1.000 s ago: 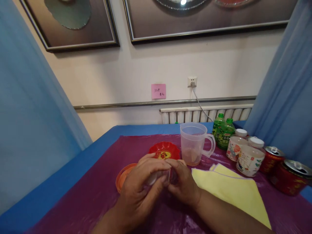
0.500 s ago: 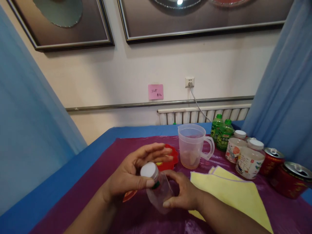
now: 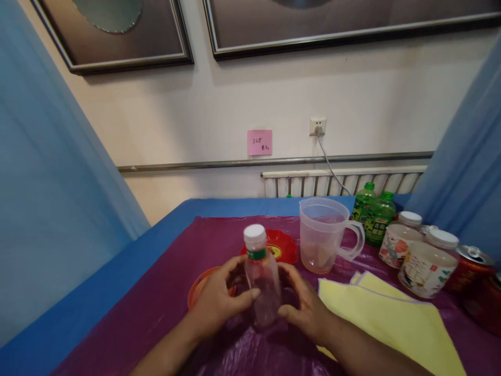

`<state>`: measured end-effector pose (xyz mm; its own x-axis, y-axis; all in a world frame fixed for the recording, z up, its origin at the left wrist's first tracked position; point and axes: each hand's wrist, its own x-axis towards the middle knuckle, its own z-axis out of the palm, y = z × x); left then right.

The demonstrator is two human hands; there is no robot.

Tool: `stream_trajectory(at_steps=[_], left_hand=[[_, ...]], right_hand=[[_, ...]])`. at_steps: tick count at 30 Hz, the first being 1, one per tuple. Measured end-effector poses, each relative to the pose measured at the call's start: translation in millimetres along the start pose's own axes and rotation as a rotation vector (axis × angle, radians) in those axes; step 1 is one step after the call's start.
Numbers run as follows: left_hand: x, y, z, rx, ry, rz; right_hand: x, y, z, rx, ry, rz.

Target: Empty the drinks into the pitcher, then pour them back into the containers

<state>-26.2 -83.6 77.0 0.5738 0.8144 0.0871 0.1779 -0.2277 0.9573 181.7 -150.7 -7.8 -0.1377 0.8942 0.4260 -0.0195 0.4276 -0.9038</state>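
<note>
A clear plastic bottle (image 3: 266, 300) with a white cap and a green band at its neck stands upright before me, seemingly empty. My left hand (image 3: 221, 295) curls round its left side, thumb across the front. From the right my right hand (image 3: 303, 303) grips it, with the fingers partly hidden behind the bottle. A red scalloped plate (image 3: 287, 249) with a yellow middle lies behind the bottle. Partly covered by my left hand is an orange-red round dish (image 3: 195, 287). Right of the plate stands a translucent measuring jug (image 3: 321, 235) with a little liquid at its bottom.
Yellow cloths (image 3: 387, 318) lie to the right on the purple sheet (image 3: 156, 292). Beyond them stand green bottles (image 3: 379, 219), white-lidded jars (image 3: 428, 269) and red cans (image 3: 469, 269). Blue curtains (image 3: 50, 172) hang at both sides; a radiator (image 3: 321, 185) runs along the wall.
The bottle has gone from tilted to upright. My left hand has moved down from the cap to the bottle's side. The view has shifted slightly left.
</note>
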Motion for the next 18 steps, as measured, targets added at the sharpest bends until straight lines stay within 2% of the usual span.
stream_trajectory(at_steps=[2, 5, 7, 8, 9, 11, 14, 18], left_hand=[[18.5, -3.9, -31.0, 0.065, 0.216, 0.024], [60.9, -17.7, -96.8, 0.293, 0.593, 0.056], [90.6, -29.9, -140.3, 0.509, 0.759, 0.025], [103.6, -35.9, -158.6, 0.644, 0.786, -0.028], [114.9, -41.3, -173.9, 0.685, 0.808, -0.052], [131.6, -50.2, -195.0, 0.732, 0.829, -0.083], [143.6, -58.9, -207.9, 0.756, 0.814, -0.092], [148.2, -68.3, -213.1, 0.759, 0.739, -0.072]], right_hand=[[-4.7, 0.3, -0.5, -0.105, 0.003, -0.007], [-9.4, -1.7, -1.4, -0.219, -0.035, -0.009], [-9.8, -3.7, -1.0, -0.262, -0.070, -0.006], [-9.2, -4.4, -0.6, -0.278, -0.091, -0.005], [-8.3, -4.5, -0.1, -0.291, -0.111, -0.007], [-5.8, -3.1, 0.2, -0.309, -0.146, -0.022], [-2.7, 2.6, -0.8, -0.327, -0.177, -0.055], [-1.4, 11.2, -2.5, -0.350, -0.205, -0.064]])
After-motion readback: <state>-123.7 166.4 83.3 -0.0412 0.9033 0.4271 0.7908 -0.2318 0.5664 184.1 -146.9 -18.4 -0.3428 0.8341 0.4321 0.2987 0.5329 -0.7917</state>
